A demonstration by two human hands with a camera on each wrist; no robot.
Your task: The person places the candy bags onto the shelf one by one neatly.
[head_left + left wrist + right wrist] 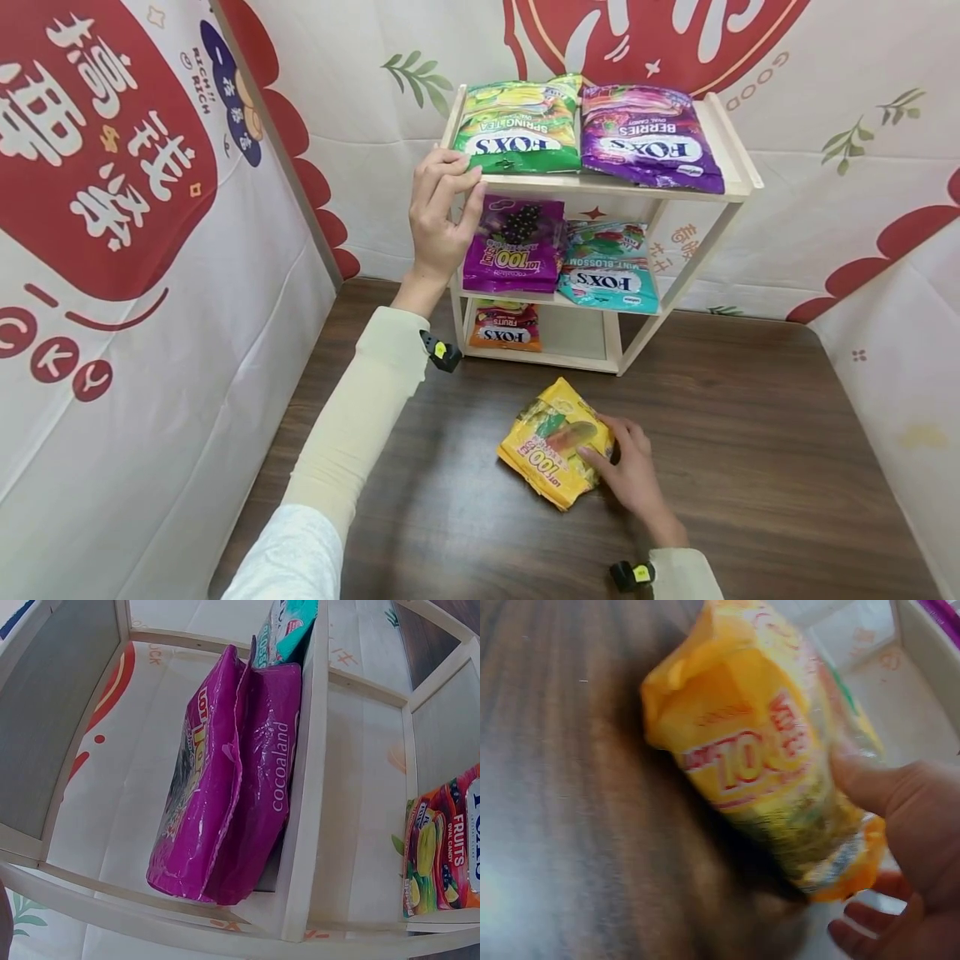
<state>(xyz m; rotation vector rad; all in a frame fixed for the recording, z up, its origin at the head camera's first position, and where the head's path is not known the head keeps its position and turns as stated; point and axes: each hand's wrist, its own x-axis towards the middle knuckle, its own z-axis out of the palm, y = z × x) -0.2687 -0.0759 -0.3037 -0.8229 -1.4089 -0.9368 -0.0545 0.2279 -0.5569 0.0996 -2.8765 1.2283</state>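
Note:
My right hand grips the right side of a yellow candy bag, its thumb across the front. In the right wrist view the bag tilts over the brown tabletop and is blurred. My left hand holds the front left corner of a small wooden shelf, fingers over the top board and thumb at its front edge. Beside those fingers lies a green Fox's Spring Tea bag. The left wrist view shows a purple candy bag leaning on the middle level.
A purple Berries bag shares the top board. On the middle level sits a teal Mint Blossom bag, and an orange Fruits bag stands at the bottom left. Printed white cloth surrounds the brown table.

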